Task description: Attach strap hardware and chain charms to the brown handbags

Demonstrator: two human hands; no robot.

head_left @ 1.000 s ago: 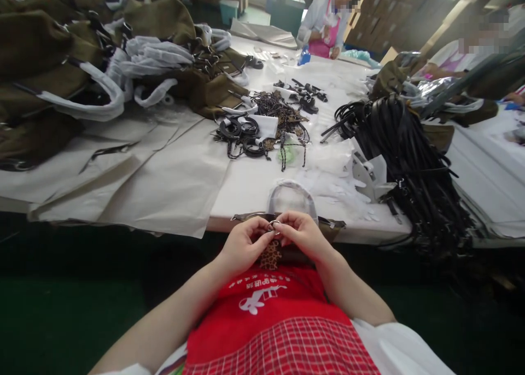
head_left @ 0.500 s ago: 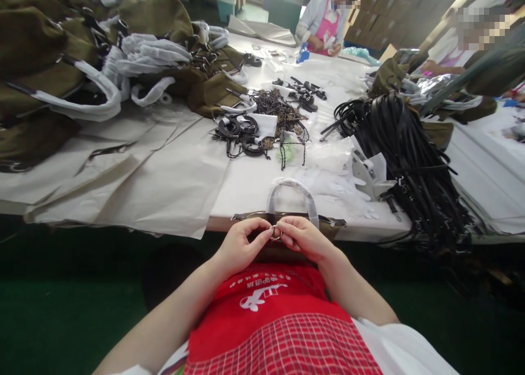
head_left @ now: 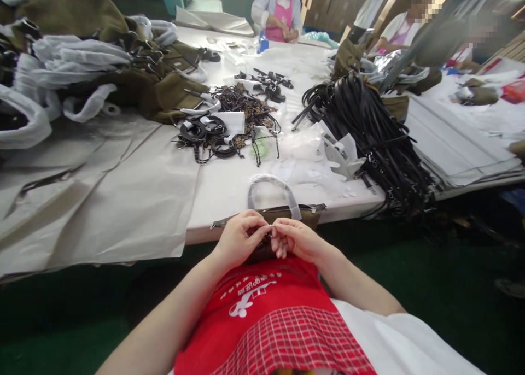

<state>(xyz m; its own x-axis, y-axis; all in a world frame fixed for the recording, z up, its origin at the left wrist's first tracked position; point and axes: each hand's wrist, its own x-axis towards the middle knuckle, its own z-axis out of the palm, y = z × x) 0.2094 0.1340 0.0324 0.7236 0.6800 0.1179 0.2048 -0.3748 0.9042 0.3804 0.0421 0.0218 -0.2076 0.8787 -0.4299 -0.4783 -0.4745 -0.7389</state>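
My left hand (head_left: 240, 237) and my right hand (head_left: 298, 239) meet fingertip to fingertip at the table's front edge. Both are closed in a pinch on a small metal ring (head_left: 270, 229), which the fingers mostly hide. Right behind them is an olive bag (head_left: 312, 215) with a dark zip edge. Its handle (head_left: 274, 182), wrapped in clear and whitish film, stands up in an arch. My hands cover the bag's near side, so I cannot tell whether the ring is joined to it.
Olive bags (head_left: 77, 14) with wrapped handles are heaped at left, beside grey paper sheets (head_left: 135, 200). Black straps (head_left: 369, 123) lie piled at right near a tape dispenser (head_left: 340, 153). Patterned cords (head_left: 241, 107) and coiled straps (head_left: 223, 146) lie mid-table. A person in a pink apron (head_left: 283, 17) works across.
My view has turned to the right, so the table's things sit further left. The ring showed as an open circle before; now my fingertips cover most of it. My right fingers hang lower.
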